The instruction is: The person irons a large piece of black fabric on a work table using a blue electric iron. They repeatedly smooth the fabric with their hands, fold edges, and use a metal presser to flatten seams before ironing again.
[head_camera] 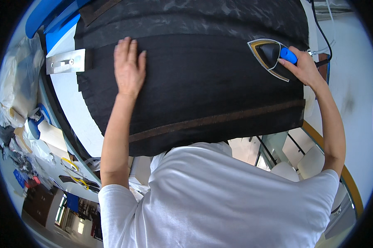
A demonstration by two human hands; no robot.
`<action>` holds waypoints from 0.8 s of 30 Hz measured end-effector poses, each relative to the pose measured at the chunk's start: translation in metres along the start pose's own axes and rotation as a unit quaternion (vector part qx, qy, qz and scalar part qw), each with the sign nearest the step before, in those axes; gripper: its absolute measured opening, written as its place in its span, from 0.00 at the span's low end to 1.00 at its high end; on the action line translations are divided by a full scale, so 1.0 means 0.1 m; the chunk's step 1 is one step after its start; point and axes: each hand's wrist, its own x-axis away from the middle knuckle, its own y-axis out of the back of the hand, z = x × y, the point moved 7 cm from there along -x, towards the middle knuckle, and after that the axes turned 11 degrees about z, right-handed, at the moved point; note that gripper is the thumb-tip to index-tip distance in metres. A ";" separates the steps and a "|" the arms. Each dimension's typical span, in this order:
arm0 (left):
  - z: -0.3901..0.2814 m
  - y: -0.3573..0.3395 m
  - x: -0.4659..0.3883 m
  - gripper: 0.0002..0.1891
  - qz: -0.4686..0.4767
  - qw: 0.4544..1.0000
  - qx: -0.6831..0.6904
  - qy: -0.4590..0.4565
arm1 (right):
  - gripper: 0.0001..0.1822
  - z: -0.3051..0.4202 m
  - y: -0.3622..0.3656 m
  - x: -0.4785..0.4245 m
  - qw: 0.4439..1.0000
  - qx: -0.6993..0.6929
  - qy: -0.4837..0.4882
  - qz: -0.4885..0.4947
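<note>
Black fabric (pixel 192 77) is spread over a white-topped table, its near edge hanging close to my body. A fold or layer edge crosses its upper part, and a dark brown strip (pixel 217 117) runs along the lower part. My left hand (pixel 129 69) rests flat on the cloth at the left, fingers pointing away from me, thumb apart. With my right hand (pixel 302 66) I grip the blue handle of a steam iron (pixel 267 55), which sits on the fabric near its right side. The iron's soleplate is hidden beneath it.
A metal plate with a handle (pixel 65 61) lies at the fabric's left edge. Farther left are a plastic-wrapped bundle (pixel 20 80), blue-handled scissors (pixel 34 127) and a yellow measuring tape (pixel 70 164). The iron's cord (pixel 321 34) and hose run up at right. White chairs (pixel 310 158) stand below.
</note>
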 end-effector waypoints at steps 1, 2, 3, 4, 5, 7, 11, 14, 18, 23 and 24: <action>-0.19 0.01 -0.01 0.20 -0.002 0.999 0.052 -0.013 | 0.27 0.02 0.02 -0.01 1.000 -0.014 0.008 -0.002; -0.41 -0.03 -0.04 0.21 0.007 0.997 0.072 -0.037 | 0.27 0.02 0.01 0.01 1.000 -0.029 0.010 -0.001; -0.60 -0.08 -0.06 0.21 0.017 0.994 0.091 -0.060 | 0.27 0.04 0.00 0.01 0.999 -0.045 0.014 0.000; -0.75 -0.15 -0.08 0.22 0.010 0.992 0.104 -0.075 | 0.26 0.09 0.01 -0.02 0.998 -0.049 0.021 0.019; -0.83 -0.21 -0.10 0.23 0.009 0.989 0.127 -0.076 | 0.25 0.10 0.00 -0.04 0.999 -0.045 0.025 0.018; -0.95 -0.23 -0.18 0.25 0.011 0.986 0.159 -0.048 | 0.24 0.09 -0.03 -0.05 0.999 -0.042 0.028 0.014; -0.90 -0.28 -0.17 0.26 0.030 0.983 0.177 -0.043 | 0.24 0.08 -0.03 -0.03 0.999 -0.044 0.030 0.004; -0.93 -0.22 -0.15 0.25 0.022 0.982 0.164 -0.087 | 0.25 0.06 -0.03 -0.04 0.999 -0.042 0.026 0.011; -1.03 -0.16 0.04 0.23 0.042 0.979 0.123 -0.157 | 0.26 0.08 -0.05 -0.04 0.999 -0.026 0.027 0.001; -1.03 -0.20 0.12 0.26 0.092 0.978 0.082 -0.168 | 0.28 0.05 -0.04 -0.05 1.000 -0.009 0.014 0.002; -1.02 -0.22 0.12 0.26 0.099 0.978 0.076 -0.166 | 0.28 0.04 -0.05 -0.06 1.000 -0.012 0.013 0.006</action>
